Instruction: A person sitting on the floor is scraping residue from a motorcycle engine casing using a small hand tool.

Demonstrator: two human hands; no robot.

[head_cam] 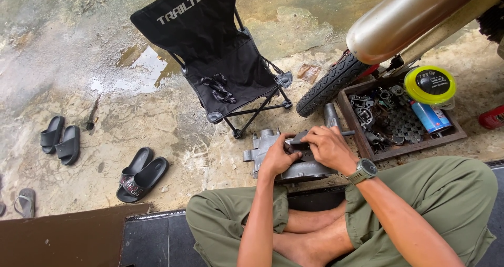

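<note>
- Two bare hands work over a grey metal engine casing [294, 168] that lies on the concrete floor [173, 120] just in front of the person's crossed legs.
- Behind the casing, a black folding camp chair [220, 57] stands on the floor, with a black strap [219, 88] lying on its seat.
- At upper right, a motorcycle's metallic exhaust pipe [404, 20] slants over a black tyre [328, 86] that rests on the ground.
- Right of the casing, a shallow wooden tray [357, 121] holds dark metal parts, a blue spray can [430, 117] and a yellow-rimmed spool [430, 84].
- Two pairs of black slide sandals lie well apart on the left: one pair [140, 173] nearer the person, another pair [60, 138] farther out.
- The right hand [328, 147], with a green-strapped wristwatch [363, 170] on its wrist, is curled over a dark flat piece [300, 138] on top of the casing; the fingers are closed onto it.
- The left hand [278, 155] presses on the casing's top beside the right, fingers bent and touching the same piece; whether it truly grips it, I cannot tell.
</note>
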